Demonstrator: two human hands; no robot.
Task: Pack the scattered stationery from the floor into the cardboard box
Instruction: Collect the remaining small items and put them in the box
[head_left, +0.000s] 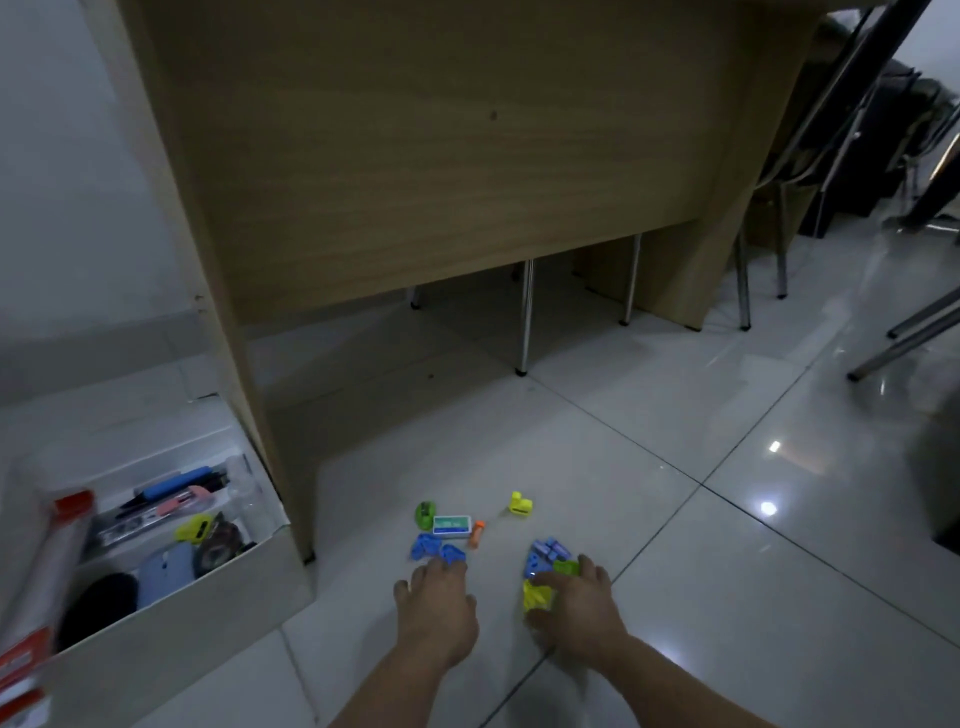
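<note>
Left hand (436, 610): palm down on the floor, fingers straight, tips at the blue pieces (436, 550). Holds nothing.
Right hand (579, 608): spread low over a yellow piece (536, 596), which sits between thumb and forefinger. Grip or mere touch: cannot tell. A green piece (566, 567) and a blue cluster (544, 552) lie at its fingertips.

Beyond the hands: green sharpener (426, 513), white-and-teal packet (452, 525) with print too small to read, orange tube (477, 535), and a second yellow piece (521, 505) set apart.

Cardboard box (171, 634) stands open at far left, already holding pens and tape. The desk side panel (249, 415) stands between it and the scatter. Pale glossy tile floor (701, 545) lies open to the right. Chrome legs (525, 317) stand under the desk (415, 156) behind.
</note>
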